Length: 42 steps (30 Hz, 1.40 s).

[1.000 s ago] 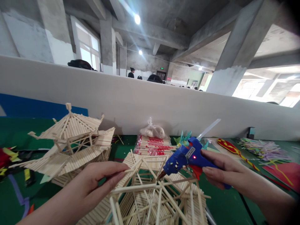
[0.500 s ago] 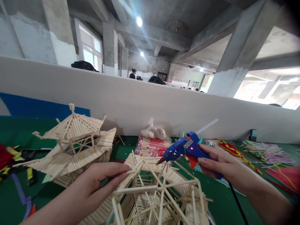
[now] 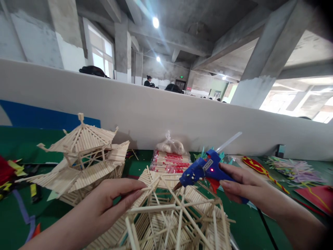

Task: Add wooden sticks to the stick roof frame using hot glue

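My left hand [image 3: 111, 199] pinches a thin wooden stick [image 3: 149, 188] at the edge of an open stick framework [image 3: 171, 215] in front of me. In my right hand [image 3: 241, 187] is a blue hot glue gun [image 3: 203, 172], its red light on and a clear glue stick poking out the back. The gun's nozzle points down-left, just above the top of the framework, close to the pinched stick.
A finished stick pagoda [image 3: 78, 159] stands at the left on the green table [image 3: 249, 225]. Behind the framework lie a pack of sticks with red print [image 3: 170, 161] and a small plastic bag [image 3: 170, 146]. Coloured paper strips [image 3: 293, 166] lie at right. A grey partition [image 3: 156, 111] runs behind; people are far off.
The glue gun rose and moved back from the framework, then came down slightly again towards it. My left hand kept its pinch on the stick.
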Tool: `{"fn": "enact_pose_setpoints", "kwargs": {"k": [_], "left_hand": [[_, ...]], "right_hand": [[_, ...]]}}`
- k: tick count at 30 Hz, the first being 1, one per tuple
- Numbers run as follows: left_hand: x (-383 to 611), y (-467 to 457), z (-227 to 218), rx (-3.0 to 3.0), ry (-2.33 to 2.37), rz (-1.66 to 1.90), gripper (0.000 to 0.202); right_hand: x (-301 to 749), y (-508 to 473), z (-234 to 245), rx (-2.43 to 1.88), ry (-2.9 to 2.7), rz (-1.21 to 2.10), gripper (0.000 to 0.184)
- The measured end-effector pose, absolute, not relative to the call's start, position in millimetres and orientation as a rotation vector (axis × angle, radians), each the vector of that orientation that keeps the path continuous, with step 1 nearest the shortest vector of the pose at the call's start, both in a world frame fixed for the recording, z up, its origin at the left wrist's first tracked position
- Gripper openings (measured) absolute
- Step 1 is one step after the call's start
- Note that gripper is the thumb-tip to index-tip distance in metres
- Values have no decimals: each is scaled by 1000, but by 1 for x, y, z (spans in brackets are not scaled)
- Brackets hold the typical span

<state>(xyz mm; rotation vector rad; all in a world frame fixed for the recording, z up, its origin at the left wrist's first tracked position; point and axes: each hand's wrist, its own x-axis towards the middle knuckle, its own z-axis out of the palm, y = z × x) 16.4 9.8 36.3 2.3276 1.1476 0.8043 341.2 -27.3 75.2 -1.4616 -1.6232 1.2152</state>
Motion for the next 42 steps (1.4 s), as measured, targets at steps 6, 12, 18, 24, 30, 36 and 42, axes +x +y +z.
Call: {"fn": "enact_pose_setpoints", "kwargs": {"k": [6, 12, 18, 24, 30, 36, 42], "left_hand": [[21, 12, 40, 2259, 1185, 758, 22], [22, 11, 44, 2279, 1149, 738, 21], [22, 11, 45, 2394, 1032, 832, 20], [21, 15, 53, 2481, 1036, 827, 20], [23, 22, 66, 2474, 1099, 841, 23], [37, 27, 77, 2674, 954, 932, 22], [42, 29, 76, 2937, 878, 1027, 23]], "right_hand": [[345, -31, 72, -1462, -1634, 1217, 64], [346, -32, 71, -1489, -1647, 1163, 63], [334, -19, 73, -1419, -1672, 1252, 57], [329, -7, 70, -1363, -1681, 1259, 48], [337, -20, 72, -1415, -1629, 1268, 56], [338, -21, 73, -1404, -1638, 1276, 55], [331, -8, 71, -1300, -1717, 1293, 45]]}}
